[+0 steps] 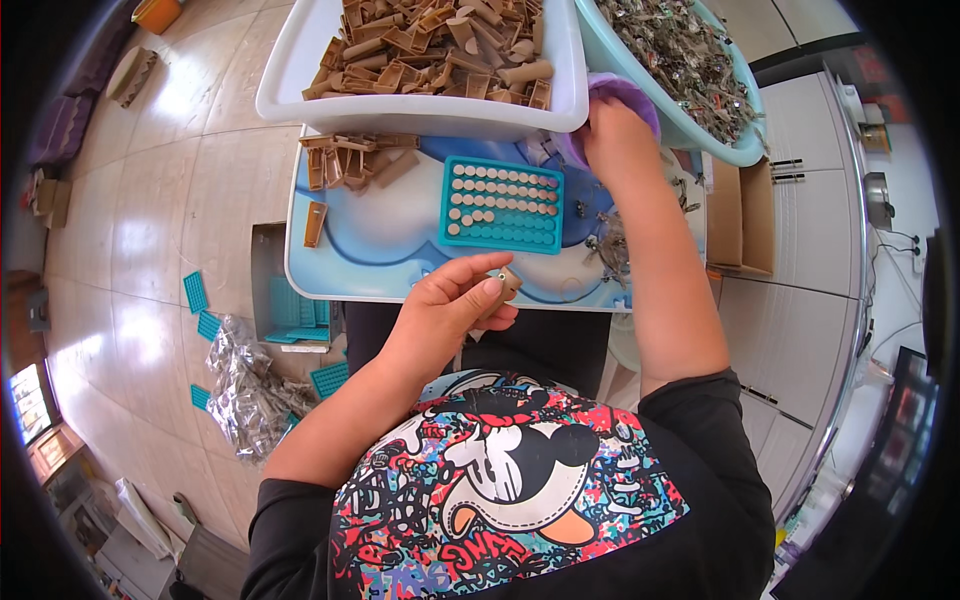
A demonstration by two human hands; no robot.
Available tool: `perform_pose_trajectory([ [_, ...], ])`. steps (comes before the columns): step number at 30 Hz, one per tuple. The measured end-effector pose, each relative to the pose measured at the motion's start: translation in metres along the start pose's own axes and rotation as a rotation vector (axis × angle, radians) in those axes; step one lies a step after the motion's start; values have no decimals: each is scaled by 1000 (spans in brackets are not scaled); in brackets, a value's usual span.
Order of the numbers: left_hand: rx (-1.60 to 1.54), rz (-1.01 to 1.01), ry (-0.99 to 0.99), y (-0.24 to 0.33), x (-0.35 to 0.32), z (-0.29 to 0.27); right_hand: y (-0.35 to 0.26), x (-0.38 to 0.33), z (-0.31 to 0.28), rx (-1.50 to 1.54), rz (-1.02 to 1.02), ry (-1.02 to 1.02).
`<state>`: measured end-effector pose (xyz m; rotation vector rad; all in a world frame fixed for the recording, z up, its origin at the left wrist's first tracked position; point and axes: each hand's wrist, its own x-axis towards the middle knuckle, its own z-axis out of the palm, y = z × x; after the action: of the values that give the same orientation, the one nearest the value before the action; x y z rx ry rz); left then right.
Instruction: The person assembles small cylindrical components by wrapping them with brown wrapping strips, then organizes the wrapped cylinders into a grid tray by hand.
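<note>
Near the front edge of the table, my left hand (464, 297) is closed around a small tan plastic casing (512, 282), pinched between thumb and fingers. My right hand (614, 140) reaches into a purple bowl (638, 92) at the table's far right; its fingers are hidden by the rim. Between the two hands lies a teal tray (500, 243) with round pockets. Cream round caps (505, 188) fill its far rows, and the nearer rows are only partly filled.
Behind the tray stands a white tub (425, 110) heaped with brown casings; more casings (350, 160) lie on the blue table (345, 262). A light-blue basin (748, 150) of small metal parts is at the far right. Plastic bags (245, 390) and teal trays (195, 292) lie on the floor.
</note>
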<state>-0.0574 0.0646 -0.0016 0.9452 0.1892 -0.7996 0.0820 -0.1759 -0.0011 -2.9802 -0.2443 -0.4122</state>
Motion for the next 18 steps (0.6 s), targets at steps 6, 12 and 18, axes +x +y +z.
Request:
perform_pose_trajectory([
  [6,-30,24,83,-1,-2,-2,-12,-9,-36,174,176,-53],
  [12,-187,-13,36,-2,0,1,-2,-28,-35,374,337,20],
  [18,-276,-25,-7,-4,-2,0,-14,-48,-48,490,257,244],
])
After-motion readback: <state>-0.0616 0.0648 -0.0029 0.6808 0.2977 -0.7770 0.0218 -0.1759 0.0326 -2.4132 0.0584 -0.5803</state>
